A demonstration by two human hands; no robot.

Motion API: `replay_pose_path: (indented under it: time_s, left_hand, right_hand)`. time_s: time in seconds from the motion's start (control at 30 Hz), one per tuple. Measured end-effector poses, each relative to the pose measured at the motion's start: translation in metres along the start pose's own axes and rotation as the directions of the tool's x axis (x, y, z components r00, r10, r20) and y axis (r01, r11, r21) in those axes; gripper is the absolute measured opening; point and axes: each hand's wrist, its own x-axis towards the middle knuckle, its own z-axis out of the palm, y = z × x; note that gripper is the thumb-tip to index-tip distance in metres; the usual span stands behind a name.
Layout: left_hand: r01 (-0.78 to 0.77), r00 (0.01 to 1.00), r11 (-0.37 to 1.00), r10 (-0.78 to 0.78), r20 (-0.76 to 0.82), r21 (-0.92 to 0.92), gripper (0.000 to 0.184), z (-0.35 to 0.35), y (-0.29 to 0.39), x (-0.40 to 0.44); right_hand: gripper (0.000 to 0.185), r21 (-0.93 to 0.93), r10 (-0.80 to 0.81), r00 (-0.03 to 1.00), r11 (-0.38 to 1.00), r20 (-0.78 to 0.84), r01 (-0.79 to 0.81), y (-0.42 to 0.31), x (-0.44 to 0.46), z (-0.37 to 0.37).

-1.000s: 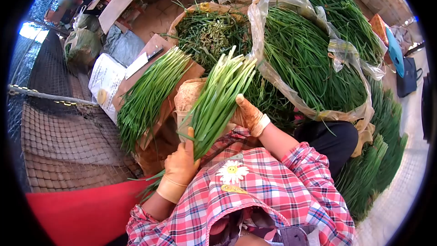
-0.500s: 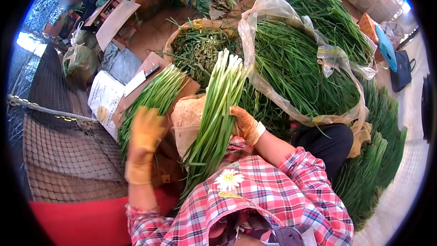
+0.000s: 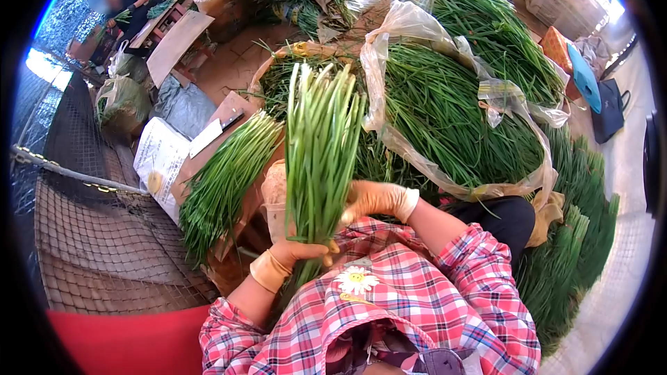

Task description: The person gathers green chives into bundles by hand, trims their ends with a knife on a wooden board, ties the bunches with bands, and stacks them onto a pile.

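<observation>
An upright bunch of garlic chives (image 3: 321, 146), pale cut ends up, stands in front of my chest. My gloved left hand (image 3: 295, 255) is wrapped round its lower, leafy part. On its right side, my gloved right hand (image 3: 379, 201) grips the stalks, with the fingertips partly hidden. Left of this bunch, a second pile of chives (image 3: 226, 173) lies on a brown board (image 3: 182, 182). A knife with a black handle (image 3: 233, 121) and a white blade rests at the board's far end. Behind the held bunch is a tan rounded object (image 3: 275, 184), mostly covered.
An open plastic bag (image 3: 379, 83) of long chives (image 3: 458, 111) lies ahead right, with trimmings (image 3: 278, 73) beside it. More chives (image 3: 556, 271) are heaped at my right. A printed sheet (image 3: 158, 149) and netting (image 3: 104, 229) are on the left. Another person (image 3: 125, 17) sits far left.
My left hand has come from the pile on the left to close round the held bunch. The bunch has shifted left and turned more upright; my right hand has moved slightly lower.
</observation>
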Motion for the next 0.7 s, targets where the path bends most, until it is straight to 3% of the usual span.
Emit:
replay_pose_path:
  time_s: [0.03,0.07,0.13,0.17,0.23,0.27,0.3,0.33,0.37,0.4,0.43,0.47,0.5,0.53,0.6,0.63,0.67,0.7]
  left_hand:
    - [-0.060,0.997,0.998,0.060,-0.055,0.001,0.037,0.003,0.003,-0.002]
    - [-0.065,0.996,0.998,0.065,-0.059,0.000,0.037,0.000,0.004,-0.003]
    - [-0.069,0.992,0.988,0.083,-0.098,0.136,0.030,-0.012,0.007,-0.009]
    - [-0.045,0.988,0.989,0.065,-0.141,0.138,0.032,-0.016,0.006,-0.013]
    - [-0.049,0.982,0.990,0.073,-0.176,0.133,0.033,-0.023,-0.001,-0.023]
    - [-0.050,0.977,0.990,0.075,-0.201,0.128,0.033,-0.026,-0.004,-0.026]
    - [-0.025,0.976,0.981,0.065,-0.208,0.193,0.034,-0.032,-0.007,-0.029]
    - [-0.019,0.976,0.982,0.059,-0.210,0.188,0.034,-0.031,-0.011,-0.033]
    - [-0.034,0.970,0.981,0.078,-0.229,0.191,0.034,-0.031,-0.011,-0.035]
    - [-0.051,0.964,0.980,0.099,-0.246,0.193,0.033,-0.030,-0.010,-0.034]
    - [-0.045,0.966,0.978,0.094,-0.240,0.205,0.035,-0.031,-0.011,-0.035]
    - [-0.044,0.966,0.980,0.091,-0.241,0.196,0.035,-0.030,-0.013,-0.034]
    - [-0.013,0.960,0.966,0.084,-0.268,0.257,0.037,-0.028,-0.013,-0.034]
    - [0.016,0.953,0.947,0.083,-0.291,0.322,0.038,-0.028,-0.013,-0.034]
    - [0.013,0.954,0.941,0.089,-0.287,0.337,0.039,-0.032,-0.018,-0.033]
    - [0.012,0.962,0.939,0.082,-0.261,0.343,0.039,-0.033,-0.019,-0.033]
    - [0.011,0.969,0.938,0.075,-0.234,0.347,0.038,-0.033,-0.019,-0.032]
    - [0.004,0.976,0.936,0.073,-0.205,0.352,0.038,-0.032,-0.018,-0.032]
  right_hand:
    - [0.069,0.012,0.077,0.995,0.997,-0.056,-0.077,0.005,-0.001,0.006]
    - [0.057,-0.234,0.283,0.938,0.916,-0.199,-0.326,-0.003,-0.010,0.003]
    - [0.042,-0.206,0.099,0.928,0.961,-0.360,-0.183,0.017,-0.019,-0.011]
    - [0.036,-0.276,0.059,0.913,0.944,-0.404,-0.183,0.015,-0.030,-0.023]
    - [0.029,-0.107,0.050,0.861,0.987,-0.506,-0.120,0.000,-0.062,-0.054]
    - [0.029,-0.302,0.165,0.868,0.894,-0.468,-0.332,0.002,-0.065,-0.069]
    - [0.030,-0.502,0.277,0.863,0.721,-0.423,-0.477,0.000,-0.066,-0.079]
    - [0.035,-0.713,0.374,0.742,0.244,-0.557,-0.658,0.004,-0.068,-0.078]
    - [0.040,-0.739,0.455,0.589,-0.305,-0.668,-0.601,0.007,-0.068,-0.075]
    - [0.044,-0.665,0.335,0.575,-0.356,-0.746,-0.656,-0.015,-0.060,-0.062]
    - [0.039,-0.656,0.221,0.643,0.018,-0.733,-0.754,-0.033,-0.054,-0.053]
    - [0.033,-0.586,0.092,0.666,0.397,-0.741,-0.707,-0.047,-0.046,-0.046]
    - [0.027,-0.432,0.069,0.712,0.754,-0.699,-0.496,-0.061,-0.038,-0.033]
    - [0.021,-0.189,0.016,0.743,0.963,-0.669,-0.191,-0.070,-0.029,-0.025]
    - [0.019,-0.473,-0.376,0.742,0.876,-0.555,0.089,-0.077,-0.009,-0.033]
    - [0.022,-0.689,-0.499,0.649,0.722,-0.575,-0.056,-0.083,0.000,-0.033]
    - [0.031,-0.857,-0.562,0.693,0.489,-0.452,-0.162,-0.088,0.002,-0.042]
    - [0.036,-0.881,-0.516,0.745,0.426,-0.423,-0.205,-0.091,0.005,-0.048]
